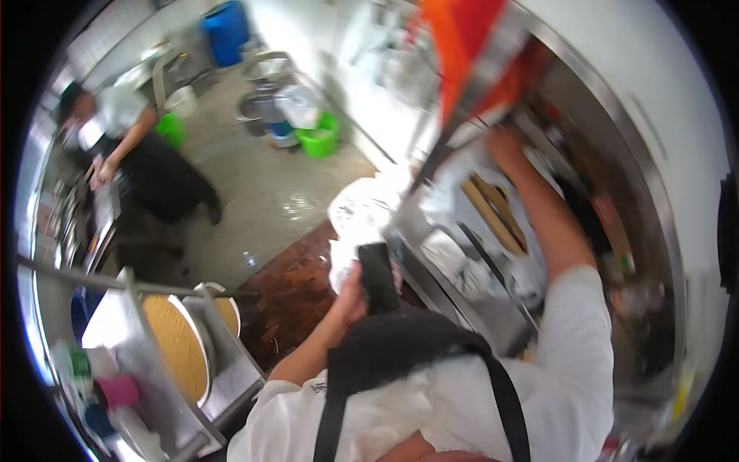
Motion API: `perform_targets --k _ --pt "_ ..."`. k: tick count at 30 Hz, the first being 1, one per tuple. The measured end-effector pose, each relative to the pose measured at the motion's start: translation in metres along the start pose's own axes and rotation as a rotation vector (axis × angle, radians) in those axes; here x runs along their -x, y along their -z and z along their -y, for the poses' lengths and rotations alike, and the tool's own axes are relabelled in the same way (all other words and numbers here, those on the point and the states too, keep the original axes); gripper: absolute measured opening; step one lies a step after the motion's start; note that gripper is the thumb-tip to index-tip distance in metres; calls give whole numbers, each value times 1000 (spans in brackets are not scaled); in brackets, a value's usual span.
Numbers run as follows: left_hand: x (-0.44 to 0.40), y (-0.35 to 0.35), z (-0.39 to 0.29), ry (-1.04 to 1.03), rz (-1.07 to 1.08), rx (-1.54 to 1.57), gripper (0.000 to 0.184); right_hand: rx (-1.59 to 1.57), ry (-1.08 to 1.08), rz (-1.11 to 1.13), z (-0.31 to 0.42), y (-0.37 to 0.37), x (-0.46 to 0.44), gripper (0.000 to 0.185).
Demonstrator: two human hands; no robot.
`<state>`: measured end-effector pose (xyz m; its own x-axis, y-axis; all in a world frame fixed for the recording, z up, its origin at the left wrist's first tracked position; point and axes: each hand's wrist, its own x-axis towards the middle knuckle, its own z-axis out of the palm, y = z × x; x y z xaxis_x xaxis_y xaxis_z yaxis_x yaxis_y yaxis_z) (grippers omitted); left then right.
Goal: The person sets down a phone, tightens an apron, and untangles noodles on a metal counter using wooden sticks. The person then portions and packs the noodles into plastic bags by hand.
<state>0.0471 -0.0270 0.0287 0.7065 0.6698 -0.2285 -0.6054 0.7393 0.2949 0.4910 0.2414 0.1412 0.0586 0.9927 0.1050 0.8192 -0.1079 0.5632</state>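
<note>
My left hand (352, 296) is low in front of my chest, closed at the edge of a crumpled white plastic bag (362, 206). A dark rectangular object (377, 276) in front of my apron hides part of its fingers. My right hand (504, 146) reaches far forward into a metal-framed shelf, under an orange sheet or bag (462, 54). Motion blurs its fingers, and what they touch is unclear. Near my right forearm lie a brown cardboard-like piece (493, 212) and more white plastic bags (454, 258).
Another person (127, 146) in a dark apron works at a counter on the left. Round containers of yellowish-brown contents (175, 346) stand on a metal rack at lower left. A green bucket (318, 136) and a blue barrel (225, 32) are farther back on a wet-looking floor (269, 208).
</note>
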Motion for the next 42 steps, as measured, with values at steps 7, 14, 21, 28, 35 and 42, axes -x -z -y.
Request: perform_targets --k 7,14,21,28,35,42 --pt "-5 2 -2 -40 8 77 71 -266 -65 139 -18 25 12 42" --pt "-20 -7 -16 -49 -266 -91 46 -484 -142 319 -34 51 64 92" --pt "-63 -139 -72 -112 -152 -566 46 -587 -47 175 -58 22 92 104" --pt "-164 -202 -74 61 61 -711 54 -753 45 37 -63 38 104 99" --pt "-268 -212 -61 113 -79 -566 31 -794 -56 56 -67 74 125 104" --pt "-360 -206 -47 -50 10 -1148 25 -867 83 -90 -76 65 135 106"
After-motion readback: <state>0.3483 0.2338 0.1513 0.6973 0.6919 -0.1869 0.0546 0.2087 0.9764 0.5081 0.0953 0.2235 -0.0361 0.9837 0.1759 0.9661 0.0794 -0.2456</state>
